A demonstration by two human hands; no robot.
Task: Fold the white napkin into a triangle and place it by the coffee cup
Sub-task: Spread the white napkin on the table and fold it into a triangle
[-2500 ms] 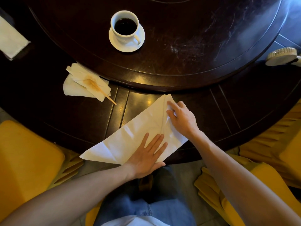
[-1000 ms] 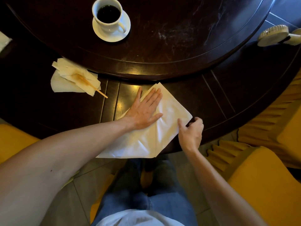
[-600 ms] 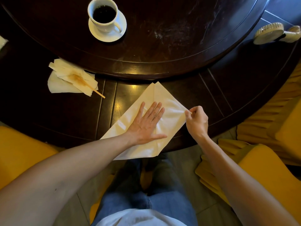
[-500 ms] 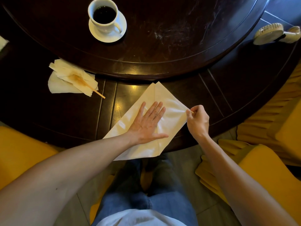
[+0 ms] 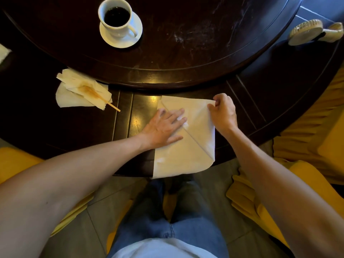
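The white napkin (image 5: 188, 149) is pinned flat by the left hand (image 5: 163, 127) while its far right corner is pinched by the right hand (image 5: 223, 112), mid-fold; creasing, then placement by the coffee cup (image 5: 116, 16), is judged next.

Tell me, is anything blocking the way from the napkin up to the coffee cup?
Nothing visible does. The dark tabletop between the white napkin and the coffee cup looks bare; the used tissues lie off to the left.
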